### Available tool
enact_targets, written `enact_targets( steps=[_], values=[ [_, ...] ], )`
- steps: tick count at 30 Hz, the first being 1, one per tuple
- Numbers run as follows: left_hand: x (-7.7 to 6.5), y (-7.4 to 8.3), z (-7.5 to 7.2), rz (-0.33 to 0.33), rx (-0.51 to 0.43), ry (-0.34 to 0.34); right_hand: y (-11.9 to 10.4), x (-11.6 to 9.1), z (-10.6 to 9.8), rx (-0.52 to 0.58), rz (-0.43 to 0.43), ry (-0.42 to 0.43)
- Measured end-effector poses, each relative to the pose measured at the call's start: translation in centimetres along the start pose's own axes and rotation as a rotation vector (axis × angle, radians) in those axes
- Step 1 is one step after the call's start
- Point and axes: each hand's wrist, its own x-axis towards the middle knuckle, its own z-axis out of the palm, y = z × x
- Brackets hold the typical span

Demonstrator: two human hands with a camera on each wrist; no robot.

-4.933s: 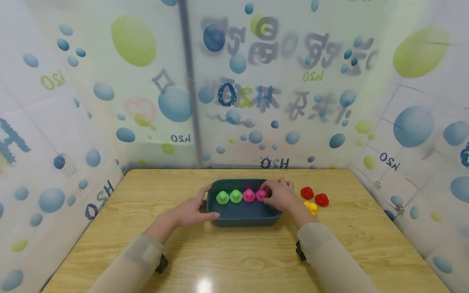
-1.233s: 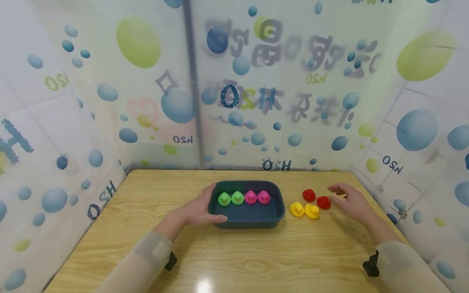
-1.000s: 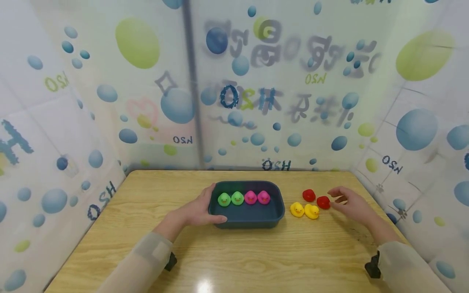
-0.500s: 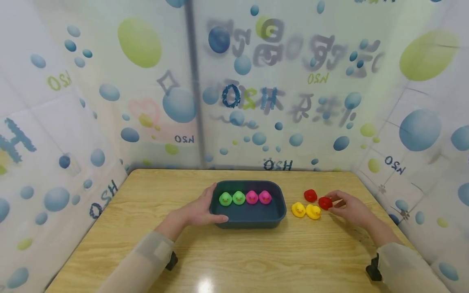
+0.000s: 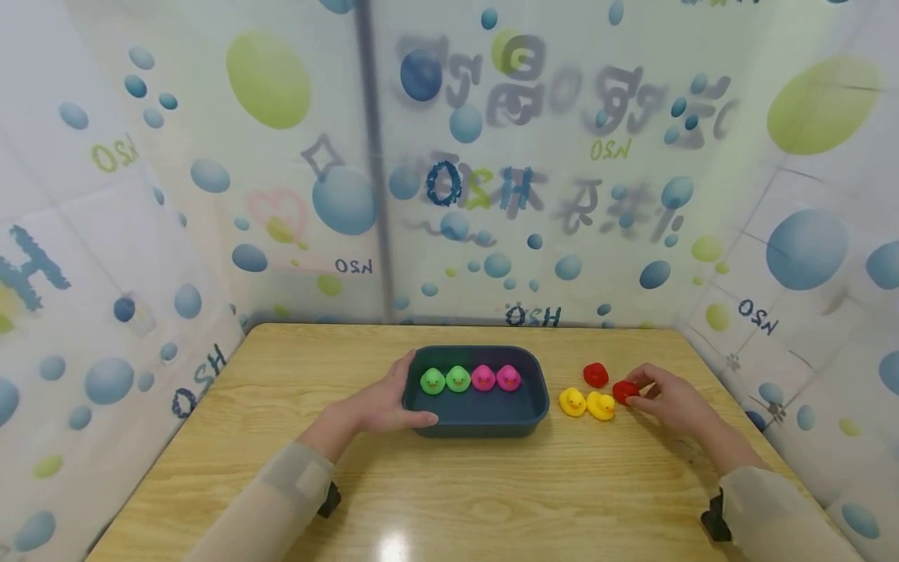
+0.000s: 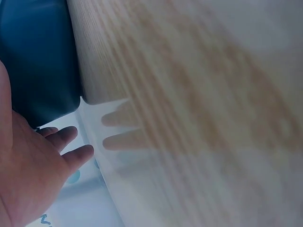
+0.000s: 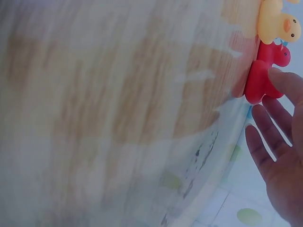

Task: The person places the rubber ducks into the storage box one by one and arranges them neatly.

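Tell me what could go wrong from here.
The right hand pinches a red duck close beside a yellow duck, so lifting it might tip the yellow duck. The left hand rests against the tray; a push there could slide it and jostle the green ducks and pink ducks inside.

The right hand is no longer reaching over the right pink duck in the tray; that duck is now showing whole. Instead, the hand is pinching the right red duck, having been just beside it a second ago. That red duck is sitting slightly farther from the other red duck. The left yellow duck, earlier hidden, is now showing.
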Motion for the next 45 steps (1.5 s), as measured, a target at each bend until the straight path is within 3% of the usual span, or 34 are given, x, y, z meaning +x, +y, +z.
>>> enact_targets(
  steps=[9,21,31,45],
  values=[
    [0.0,-0.1,0.1,-0.012,-0.005,-0.003,-0.8,-0.6,-0.3,-0.015,-0.041,0.071],
    [0.1,-0.2,0.1,-0.004,-0.017,0.004,-4.8,-0.8,-0.1,0.035,-0.194,0.176],
    [0.1,-0.2,0.2,0.004,-0.012,0.006,-8.6,-0.3,1.5,0.151,-0.296,0.146],
    [0.0,-0.3,0.3,0.011,-0.007,0.014,-13.1,0.3,4.2,0.199,-0.347,0.092]
  ],
)
